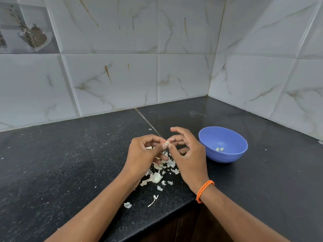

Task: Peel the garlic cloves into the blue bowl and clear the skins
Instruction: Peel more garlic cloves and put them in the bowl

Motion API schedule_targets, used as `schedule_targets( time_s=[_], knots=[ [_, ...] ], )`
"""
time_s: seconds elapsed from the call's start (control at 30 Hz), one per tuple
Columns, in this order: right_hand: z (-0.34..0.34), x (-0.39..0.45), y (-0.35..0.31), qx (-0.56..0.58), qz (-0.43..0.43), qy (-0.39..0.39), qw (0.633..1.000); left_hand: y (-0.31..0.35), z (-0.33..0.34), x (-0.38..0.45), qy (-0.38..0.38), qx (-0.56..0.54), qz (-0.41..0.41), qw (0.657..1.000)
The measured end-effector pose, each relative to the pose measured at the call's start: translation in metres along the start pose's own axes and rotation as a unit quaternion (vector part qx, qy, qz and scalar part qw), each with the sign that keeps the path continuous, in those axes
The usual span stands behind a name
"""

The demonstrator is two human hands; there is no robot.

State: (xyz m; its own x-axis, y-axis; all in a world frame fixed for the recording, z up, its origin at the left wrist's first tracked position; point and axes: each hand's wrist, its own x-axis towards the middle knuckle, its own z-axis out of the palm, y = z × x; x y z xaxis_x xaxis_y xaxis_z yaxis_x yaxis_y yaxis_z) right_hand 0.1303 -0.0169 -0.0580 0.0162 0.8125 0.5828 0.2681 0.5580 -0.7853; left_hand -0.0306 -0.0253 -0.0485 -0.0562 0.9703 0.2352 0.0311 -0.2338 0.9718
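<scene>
My left hand (143,152) and my right hand (187,152) meet above the black counter, both pinching one small garlic clove (167,142) between their fingertips. Below them lies a scatter of white garlic skins (167,165). A larger piece of the garlic bulb (156,177) rests among the skins near my left wrist. The blue bowl (227,137) stands just right of my right hand, with two peeled cloves (219,149) inside.
The black stone counter (70,163) runs into a corner of white marbled wall tiles (183,75). Stray skin bits (153,199) lie near the front edge (157,219). An orange bracelet (203,190) circles my right wrist.
</scene>
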Motion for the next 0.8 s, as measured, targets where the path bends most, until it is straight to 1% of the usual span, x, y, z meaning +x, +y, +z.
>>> schedule_targets(
  time_s=[0.13, 0.2, 0.37, 0.53, 0.7, 0.8],
  knots=[
    [-0.001, 0.001, 0.000, -0.051, -0.023, 0.025, 0.998, -0.002, 0.003, 0.000, -0.003, 0.007, 0.016, 1.000],
    [0.000, 0.002, 0.001, -0.068, -0.029, 0.034, 0.997, -0.002, 0.004, -0.001, 0.003, -0.006, 0.029, 1.000],
    [0.002, 0.003, 0.001, -0.072, -0.050, 0.039, 0.995, -0.003, 0.005, -0.002, 0.017, -0.013, 0.051, 0.998],
    [0.005, 0.003, 0.001, -0.050, -0.045, 0.048, 0.997, -0.002, 0.005, -0.002, 0.029, -0.022, 0.045, 0.998],
    [0.003, 0.001, 0.008, -0.037, -0.027, 0.029, 0.999, 0.000, 0.004, -0.002, 0.008, -0.024, 0.032, 0.999],
    [0.000, 0.000, 0.011, -0.073, -0.023, 0.006, 0.997, -0.001, 0.002, -0.001, 0.015, 0.001, 0.024, 1.000]
  ],
)
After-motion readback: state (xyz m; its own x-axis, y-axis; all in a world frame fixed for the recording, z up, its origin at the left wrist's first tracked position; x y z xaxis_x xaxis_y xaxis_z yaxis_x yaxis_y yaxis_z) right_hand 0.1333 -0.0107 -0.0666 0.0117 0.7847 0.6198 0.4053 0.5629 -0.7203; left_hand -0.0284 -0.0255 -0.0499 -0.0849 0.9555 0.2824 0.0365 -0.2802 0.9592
